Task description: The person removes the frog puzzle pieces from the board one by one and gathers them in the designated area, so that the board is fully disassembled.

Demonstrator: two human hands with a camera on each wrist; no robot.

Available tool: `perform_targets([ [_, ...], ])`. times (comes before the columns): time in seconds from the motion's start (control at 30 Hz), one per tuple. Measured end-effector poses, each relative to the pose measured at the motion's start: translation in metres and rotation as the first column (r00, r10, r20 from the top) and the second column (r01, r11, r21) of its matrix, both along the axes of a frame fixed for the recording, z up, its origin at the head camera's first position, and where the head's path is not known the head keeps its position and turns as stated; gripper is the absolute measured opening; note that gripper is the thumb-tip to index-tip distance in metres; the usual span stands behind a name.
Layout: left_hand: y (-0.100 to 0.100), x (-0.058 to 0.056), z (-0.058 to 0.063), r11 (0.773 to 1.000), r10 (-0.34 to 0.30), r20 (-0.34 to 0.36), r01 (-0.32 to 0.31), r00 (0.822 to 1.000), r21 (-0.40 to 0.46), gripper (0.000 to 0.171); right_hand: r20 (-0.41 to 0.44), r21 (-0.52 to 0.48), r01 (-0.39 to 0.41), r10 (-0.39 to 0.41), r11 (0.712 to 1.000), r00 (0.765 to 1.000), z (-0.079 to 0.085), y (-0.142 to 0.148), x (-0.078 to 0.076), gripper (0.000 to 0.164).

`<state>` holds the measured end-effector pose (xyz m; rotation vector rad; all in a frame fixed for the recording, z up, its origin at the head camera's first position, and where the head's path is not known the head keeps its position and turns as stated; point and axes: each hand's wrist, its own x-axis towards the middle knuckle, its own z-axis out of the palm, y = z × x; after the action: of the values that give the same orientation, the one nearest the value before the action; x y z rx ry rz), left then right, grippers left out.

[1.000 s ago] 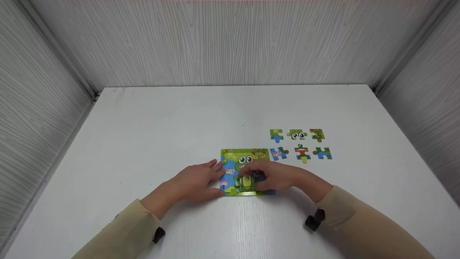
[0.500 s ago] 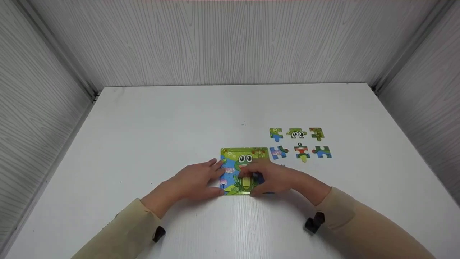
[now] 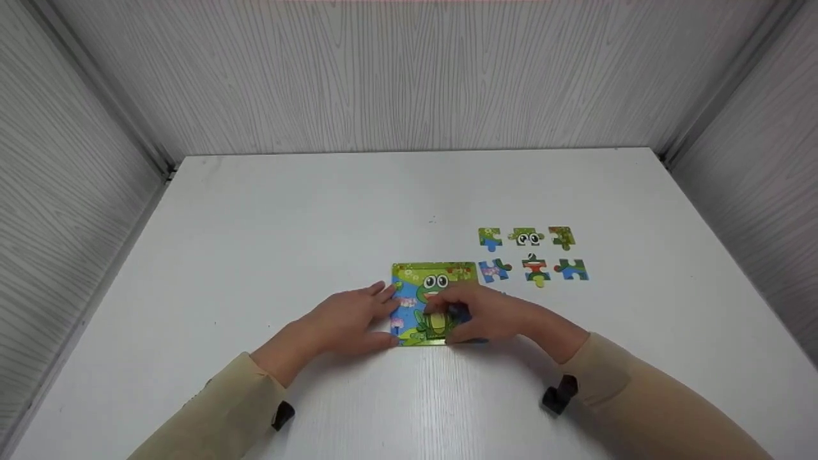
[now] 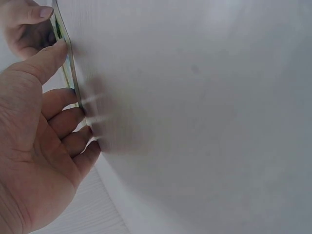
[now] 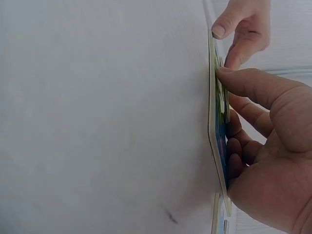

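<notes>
A frog-picture puzzle board (image 3: 409, 284) lies flat on the white table. My left hand (image 3: 350, 322) rests along its left edge, fingertips and thumb touching the rim; the left wrist view shows the fingers (image 4: 63, 119) reaching down to that edge. My right hand (image 3: 489, 313) is over the board's lower right, thumb and index finger pinching a green puzzle piece with the frog's yellow belly (image 3: 437, 322). From the right wrist, that puzzle piece (image 5: 227, 105) looks slightly raised above the board, its other fingers curled beneath the palm. The right hand hides the board's right part.
Loose puzzle pieces lie in two rows right of the board, among them the frog's eyes (image 3: 528, 237), its red mouth (image 3: 535, 269) and a blue-green piece (image 3: 572, 269). Part of another piece (image 3: 503, 294) peeks out behind the right hand. Grey wood-grain panels (image 3: 409, 76) enclose the table.
The right thumb has moved left and closer to the index finger along the belly piece's lower edge, and the piece sits lower on the board. The left hand has stayed put.
</notes>
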<state>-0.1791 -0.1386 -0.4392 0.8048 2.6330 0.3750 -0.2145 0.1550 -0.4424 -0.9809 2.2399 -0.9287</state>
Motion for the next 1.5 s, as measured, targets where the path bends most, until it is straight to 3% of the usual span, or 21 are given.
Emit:
perform_targets([
  [0.2,0.0,0.0,0.002,1.0,-0.013,-0.009,0.013,1.0,-0.002,0.072,0.068,-0.029,0.063,-0.06,0.998,0.996,0.001,0.003,-0.001,0.051],
  [0.4,0.001,0.0,0.0,1.0,-0.022,-0.011,0.022,1.0,-0.012,0.073,0.085,-0.055,0.083,-0.078,0.995,0.993,0.003,0.004,0.001,0.051],
  [0.67,0.0,0.001,-0.002,1.0,-0.027,-0.012,0.027,1.0,-0.008,0.073,-0.005,-0.066,0.103,-0.104,0.992,0.995,0.018,0.013,0.004,0.048],
  [0.87,0.001,0.002,-0.003,1.0,-0.007,-0.012,0.006,1.0,-0.01,0.074,-0.088,-0.088,0.141,-0.149,0.986,0.985,0.031,0.036,0.005,0.048],
  [1.5,0.002,0.002,-0.001,0.999,0.02,-0.009,-0.021,1.0,-0.035,0.074,-0.155,-0.043,0.291,-0.294,0.956,0.943,0.031,0.125,-0.001,0.046],
])
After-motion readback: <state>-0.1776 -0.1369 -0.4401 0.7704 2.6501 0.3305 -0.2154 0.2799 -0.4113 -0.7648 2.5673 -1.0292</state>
